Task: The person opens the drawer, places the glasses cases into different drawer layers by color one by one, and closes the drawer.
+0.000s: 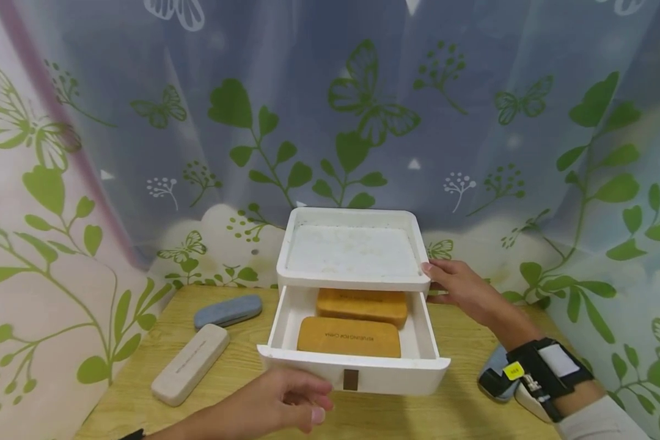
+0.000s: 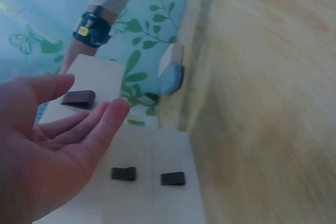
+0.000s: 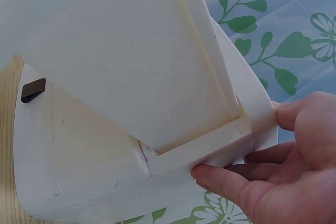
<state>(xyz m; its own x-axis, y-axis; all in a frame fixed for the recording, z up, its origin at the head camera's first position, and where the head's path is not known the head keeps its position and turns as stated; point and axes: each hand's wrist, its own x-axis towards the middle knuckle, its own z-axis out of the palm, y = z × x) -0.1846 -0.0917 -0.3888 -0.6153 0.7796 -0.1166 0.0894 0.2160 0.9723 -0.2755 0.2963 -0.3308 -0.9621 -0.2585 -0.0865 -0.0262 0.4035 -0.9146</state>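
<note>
A white drawer unit point(image 1: 357, 282) stands on the wooden table, its top drawer point(image 1: 302, 368) pulled out towards me. Two orange-yellow glasses cases lie inside: a front case point(image 1: 349, 337) with printed lettering and a rear case point(image 1: 363, 300) partly under the unit's top. My left hand point(image 1: 275, 400) hovers by the drawer front, its fingers loosely bent and holding nothing, near the dark pull tab point(image 1: 351, 379). My right hand point(image 3: 283, 171) grips the unit's right side, thumb at the edge and fingers against the side wall. Two lower fronts with dark tabs point(image 2: 124, 173) show in the left wrist view.
Left of the unit lie a blue-grey glasses case point(image 1: 228, 311) and a beige glasses case point(image 1: 191, 365). At the right, a blue case point(image 2: 170, 79) and a pale case point(image 2: 171, 59) lie near the table edge. A leaf-patterned curtain point(image 1: 253, 183) hangs behind.
</note>
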